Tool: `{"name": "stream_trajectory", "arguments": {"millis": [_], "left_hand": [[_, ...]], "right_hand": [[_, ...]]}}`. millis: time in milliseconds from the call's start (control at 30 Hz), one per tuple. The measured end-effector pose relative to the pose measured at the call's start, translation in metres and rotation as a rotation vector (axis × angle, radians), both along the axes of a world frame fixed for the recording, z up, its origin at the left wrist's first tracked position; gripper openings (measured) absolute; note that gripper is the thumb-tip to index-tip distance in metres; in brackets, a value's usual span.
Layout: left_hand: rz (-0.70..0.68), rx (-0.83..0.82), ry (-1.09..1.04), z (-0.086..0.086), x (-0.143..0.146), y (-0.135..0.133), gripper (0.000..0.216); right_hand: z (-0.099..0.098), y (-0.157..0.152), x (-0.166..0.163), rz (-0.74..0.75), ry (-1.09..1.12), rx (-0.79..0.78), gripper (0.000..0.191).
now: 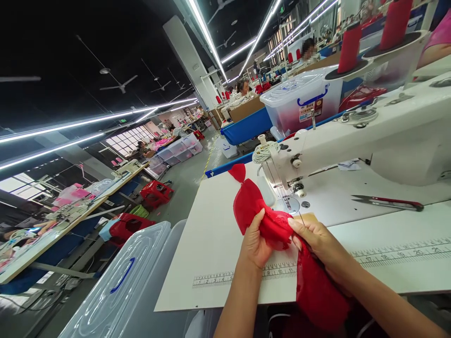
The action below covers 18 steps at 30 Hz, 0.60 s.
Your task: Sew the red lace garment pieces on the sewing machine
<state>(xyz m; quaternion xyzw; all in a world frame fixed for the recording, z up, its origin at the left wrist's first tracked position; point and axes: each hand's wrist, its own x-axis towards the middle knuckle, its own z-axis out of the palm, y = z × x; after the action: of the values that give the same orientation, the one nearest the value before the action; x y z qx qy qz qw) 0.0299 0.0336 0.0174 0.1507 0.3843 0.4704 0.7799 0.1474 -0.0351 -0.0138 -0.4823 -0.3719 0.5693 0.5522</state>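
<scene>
Both of my hands grip a red fabric piece (252, 211) over the front of the white sewing table. It has rounded, cup-like sections and a lacy edge. My left hand (259, 244) pinches its near side, thumb on top. The fingers of my right hand (312, 234) close on its right edge, beside a hanging red length (317, 291) that drops past the table edge. A small red tip (237, 172) lies farther up the table, joined at a narrow point. Just beyond my hands stands the sewing machine (285, 164), its needle area close to the fabric.
Red-handled thread snips (387, 203) lie on the machine bed to the right. A printed ruler (214, 279) runs along the table front. Lidded plastic boxes stand at the left (120, 281) and behind the machine (299, 96). Red thread cones (349, 49) rise at upper right.
</scene>
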Motion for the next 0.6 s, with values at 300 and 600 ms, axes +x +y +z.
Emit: {"name": "stream_trajectory", "arguments": {"millis": [300, 600], "left_hand": [[0.072, 0.113, 0.065, -0.003, -0.001, -0.002, 0.016], [0.117, 0.116, 0.062, 0.007, 0.001, -0.006, 0.010]], "right_hand": [[0.005, -0.004, -0.005, -0.032, -0.100, 0.026, 0.059], [0.002, 0.002, -0.007, -0.062, -0.176, 0.125, 0.062]]}}
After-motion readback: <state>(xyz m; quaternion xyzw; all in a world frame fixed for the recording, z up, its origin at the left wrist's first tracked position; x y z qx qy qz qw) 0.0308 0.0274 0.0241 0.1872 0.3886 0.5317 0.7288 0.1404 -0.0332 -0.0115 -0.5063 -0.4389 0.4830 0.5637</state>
